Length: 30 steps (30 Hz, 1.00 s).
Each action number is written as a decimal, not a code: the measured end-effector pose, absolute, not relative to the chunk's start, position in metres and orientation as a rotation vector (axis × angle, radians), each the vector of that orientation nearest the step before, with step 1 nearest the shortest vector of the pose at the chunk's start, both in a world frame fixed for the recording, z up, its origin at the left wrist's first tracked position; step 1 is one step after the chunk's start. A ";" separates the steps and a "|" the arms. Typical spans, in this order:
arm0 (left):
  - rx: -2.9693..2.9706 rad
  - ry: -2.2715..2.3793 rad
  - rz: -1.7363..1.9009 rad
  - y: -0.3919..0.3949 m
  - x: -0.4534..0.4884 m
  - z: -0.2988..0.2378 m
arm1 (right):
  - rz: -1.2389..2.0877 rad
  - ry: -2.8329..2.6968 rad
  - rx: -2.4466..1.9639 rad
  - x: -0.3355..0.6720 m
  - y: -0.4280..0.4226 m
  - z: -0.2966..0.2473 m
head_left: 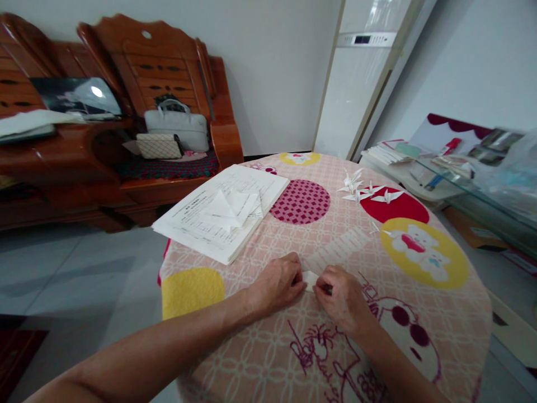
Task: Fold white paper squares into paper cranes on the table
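Both my hands rest on a round table with a pink patterned cloth (302,347). My left hand (279,282) and my right hand (344,296) pinch a small folded piece of white paper (310,278) between them, fingers curled closed on its edges. The paper lies flat on the cloth, mostly hidden by my fingers. Several finished white paper cranes (363,190) sit at the far right side of the table.
A stack of printed sheets (222,210) with folded paper pieces on top lies at the table's far left. A wooden bench (126,129) with bags stands behind, a white tall appliance (356,78) by the wall, and a glass-topped shelf (465,173) with papers at right.
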<state>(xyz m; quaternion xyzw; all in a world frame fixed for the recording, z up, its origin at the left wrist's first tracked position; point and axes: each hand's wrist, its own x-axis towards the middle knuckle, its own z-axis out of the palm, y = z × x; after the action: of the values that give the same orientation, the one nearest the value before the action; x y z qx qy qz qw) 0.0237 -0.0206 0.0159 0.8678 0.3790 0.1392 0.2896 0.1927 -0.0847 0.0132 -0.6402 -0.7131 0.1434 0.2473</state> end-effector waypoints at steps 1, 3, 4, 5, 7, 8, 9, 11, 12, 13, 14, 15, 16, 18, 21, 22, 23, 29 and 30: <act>2.323 1.010 0.369 -0.021 0.024 0.016 | 0.391 -1.944 -1.757 0.192 -0.084 0.014; 2.336 1.010 0.372 -0.021 0.024 0.016 | 0.398 -1.931 -1.783 0.192 -0.084 0.015; 2.340 1.011 0.374 -0.021 0.024 0.016 | 0.414 -1.917 -1.792 0.192 -0.083 0.016; 2.344 1.008 0.376 -0.021 0.024 0.016 | 0.439 -1.901 -1.797 0.192 -0.083 0.018; 2.345 0.999 0.383 -0.021 0.024 0.016 | 0.493 -1.870 -1.806 0.192 -0.082 0.020; 2.341 0.996 0.388 -0.021 0.024 0.016 | 0.509 -1.857 -1.817 0.192 -0.081 0.021; 2.336 0.993 0.394 -0.020 0.024 0.016 | 0.520 -1.847 -1.835 0.191 -0.080 0.022; 2.325 0.994 0.410 -0.019 0.024 0.015 | 0.543 -1.824 -1.880 0.190 -0.078 0.023; 2.322 0.996 0.416 -0.018 0.024 0.015 | 0.565 -1.810 -1.900 0.189 -0.077 0.023; 2.323 0.996 0.418 -0.017 0.024 0.015 | 0.591 -1.795 -1.917 0.189 -0.076 0.024; 2.329 0.997 0.418 -0.017 0.024 0.015 | 0.617 -1.782 -1.926 0.188 -0.075 0.024; 2.338 0.999 0.413 -0.016 0.024 0.015 | 0.636 -1.772 -1.927 0.188 -0.075 0.025; 2.346 1.002 0.405 -0.015 0.025 0.015 | 0.650 -1.766 -1.922 0.188 -0.075 0.025; 2.355 1.005 0.390 -0.015 0.025 0.015 | 0.672 -1.756 -1.899 0.189 -0.075 0.026; 2.346 1.000 0.404 -0.015 0.025 0.015 | 0.725 -1.744 -1.857 0.193 -0.076 0.026; 2.344 0.997 0.414 -0.015 0.024 0.015 | 0.744 -1.737 -1.846 0.194 -0.076 0.026; 2.343 0.995 0.423 -0.015 0.024 0.015 | 0.763 -1.728 -1.833 0.196 -0.077 0.026; 2.364 0.982 0.439 -0.014 0.024 0.013 | 0.845 -1.670 -1.778 0.197 -0.078 0.026; 2.364 0.981 0.438 -0.014 0.024 0.013 | 0.820 -1.672 -1.790 0.196 -0.078 0.027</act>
<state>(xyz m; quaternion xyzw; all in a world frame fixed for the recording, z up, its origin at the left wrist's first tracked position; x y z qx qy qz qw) 0.0237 -0.0137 0.0131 0.8768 0.3637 0.1625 0.2692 0.1956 -0.0784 0.0266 -0.6663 -0.6222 0.3051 0.2755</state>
